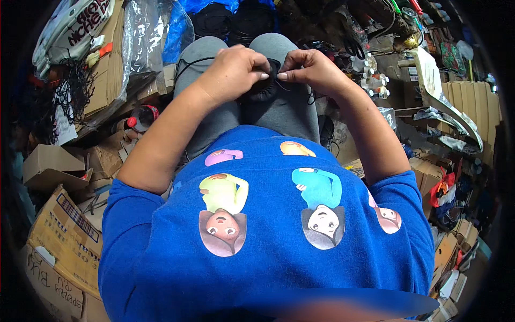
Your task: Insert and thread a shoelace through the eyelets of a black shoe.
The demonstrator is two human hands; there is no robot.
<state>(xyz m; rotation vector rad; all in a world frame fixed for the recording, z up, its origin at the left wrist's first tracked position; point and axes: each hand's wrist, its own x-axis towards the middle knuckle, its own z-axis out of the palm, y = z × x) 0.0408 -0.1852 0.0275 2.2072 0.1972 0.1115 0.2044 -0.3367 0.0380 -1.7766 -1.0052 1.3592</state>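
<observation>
Between my knees rests a small black item [262, 95], rounded and gathered-looking at its lower edge; its exact kind is hard to make out. My left hand [236, 70] is closed in a pinch at the item's left upper edge. From the other side, the thumb and fingers of my right hand [312, 70] pinch its right edge, close to the left fingertips. A thin black cord [185, 66] loops over my left knee toward the left hand. Another thin strand hangs below the right fingers. The fingers cover much of the item's upper part.
Black shoes [212, 21] stand beyond my knees on blue plastic. To the left are clear plastic sheeting [142, 40], a bottle with a red cap [142, 118] and cardboard boxes [53, 167]. On the right, small bottles [375, 83] stand near a white plastic chair part [429, 75].
</observation>
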